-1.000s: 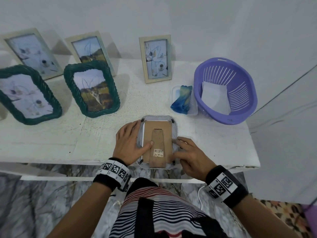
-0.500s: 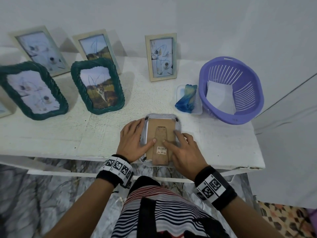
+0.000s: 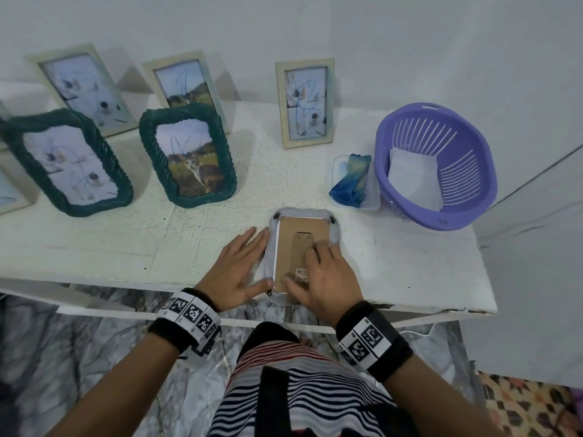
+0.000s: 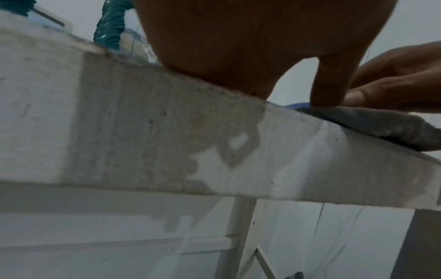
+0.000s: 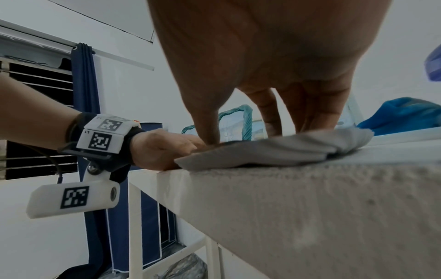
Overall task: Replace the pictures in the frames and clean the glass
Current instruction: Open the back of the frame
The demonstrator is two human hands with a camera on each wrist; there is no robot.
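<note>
A pale grey picture frame (image 3: 303,213) lies face down near the table's front edge, its brown backing board (image 3: 298,231) with the fold-out stand facing up. My left hand (image 3: 243,266) lies flat on the table against the frame's left side, with the thumb at the lower left corner. My right hand (image 3: 320,274) is on top of the backing, bent fingertips and thumb pressing on the stand. In the left wrist view the left thumb (image 4: 333,83) touches the frame's edge (image 4: 381,122). In the right wrist view the right fingers (image 5: 269,113) stand on the frame (image 5: 286,151).
Two green rope-rimmed frames (image 3: 189,156) and three cream frames (image 3: 305,104) stand behind. At the right are a purple basket (image 3: 473,200) holding white sheets and a clear tub (image 3: 373,201) with a blue cloth (image 3: 350,181). The white table's front edge (image 3: 410,301) runs under my wrists.
My right hand moved left from the frame's right side onto the backing board. My left thumb slid off the backing to the frame's lower left corner. The frame stayed put.
</note>
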